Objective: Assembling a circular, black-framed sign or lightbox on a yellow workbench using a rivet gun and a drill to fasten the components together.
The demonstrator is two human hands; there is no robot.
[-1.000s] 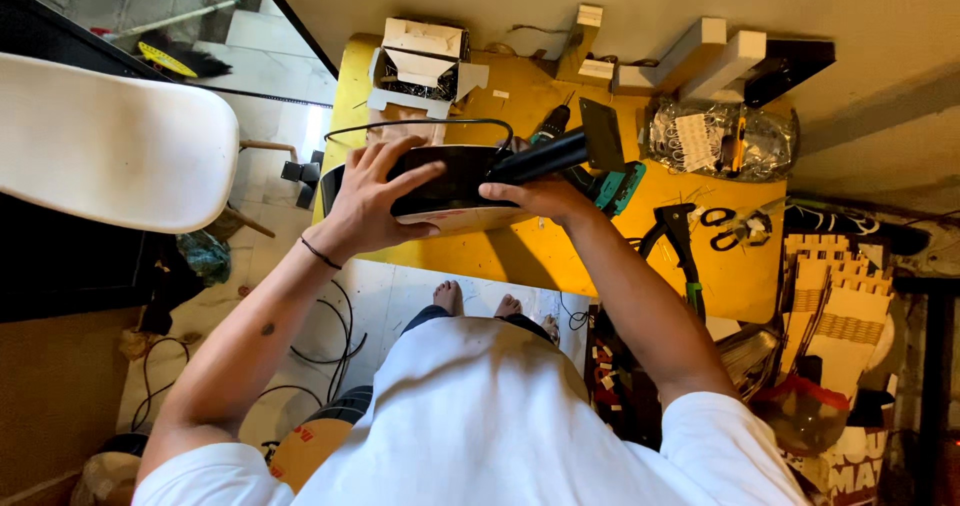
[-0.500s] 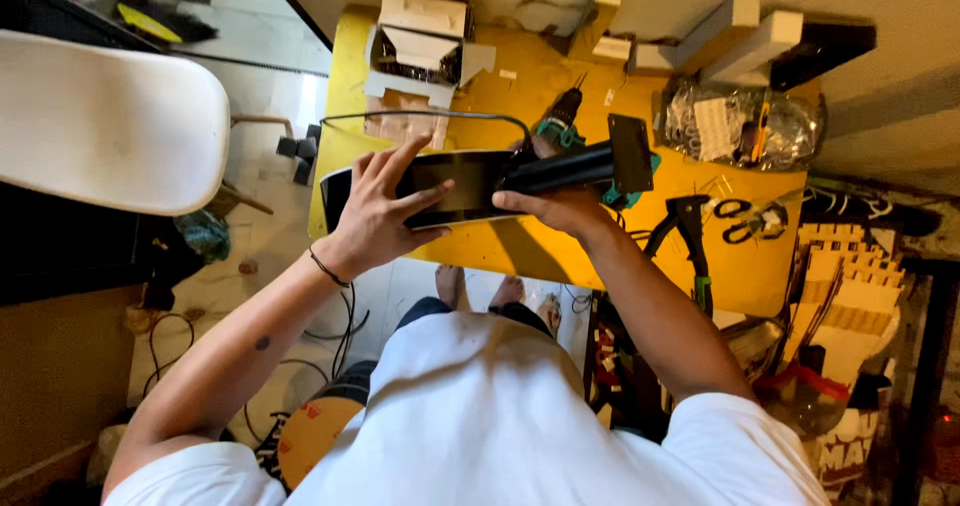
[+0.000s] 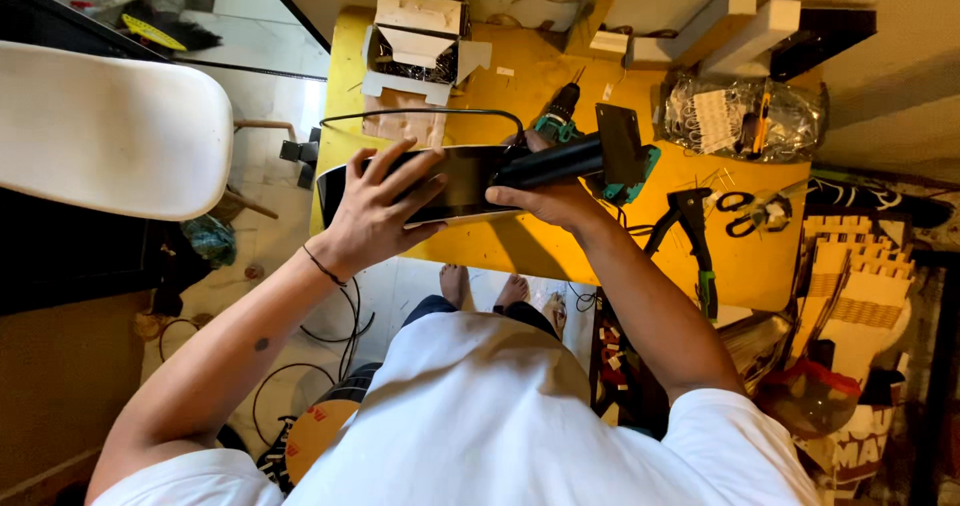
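Right hand (image 3: 555,204) fingers hidden under black panel (image 3: 440,181); drill (image 3: 560,121) body partly behind panel.

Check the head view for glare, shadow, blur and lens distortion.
Head view: sharp, no motion blur; strong wide-angle bending at the edges, curving the white chair. Warm light on the yellow table; the right hand casts a shadow there. Glare on the glossy black panel under the left hand.

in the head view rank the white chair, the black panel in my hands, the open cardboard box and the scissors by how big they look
1. white chair, though it sits nearer the camera
2. black panel
3. cardboard box
4. scissors
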